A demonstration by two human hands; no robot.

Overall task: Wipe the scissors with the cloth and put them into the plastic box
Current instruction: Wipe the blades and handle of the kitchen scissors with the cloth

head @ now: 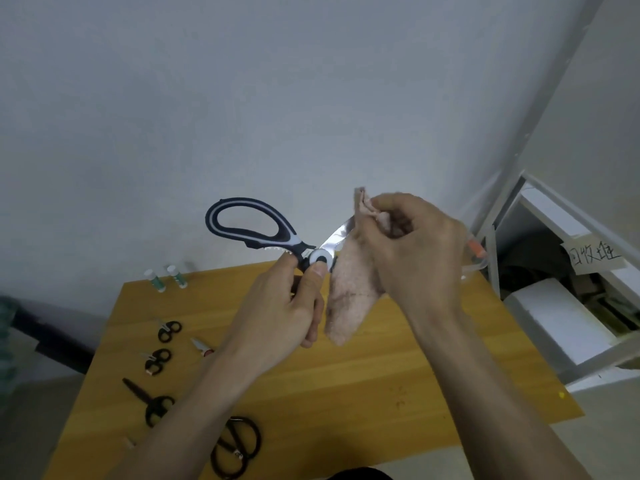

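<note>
Large kitchen scissors (252, 230) with black and white handles are held up above the table. My left hand (284, 313) grips them at the lower handle, thumb by the white pivot disc. Their steel blade points up to the right into a pinkish cloth (349, 292). My right hand (408, 247) pinches that cloth around the blade; the blade tip is hidden inside it, and the cloth's loose end hangs down. The plastic box is barely in view: only a clear edge with an orange part (476, 251) shows behind my right hand.
On the wooden table (381, 382) lie several black scissors at the left: two small pairs (169, 330) (157, 361), one medium pair (149, 401), one large pair (235, 445), plus a small folded tool (202, 346). Two small white bottles (166, 277) stand at the back left. A metal shelf (561, 271) stands right.
</note>
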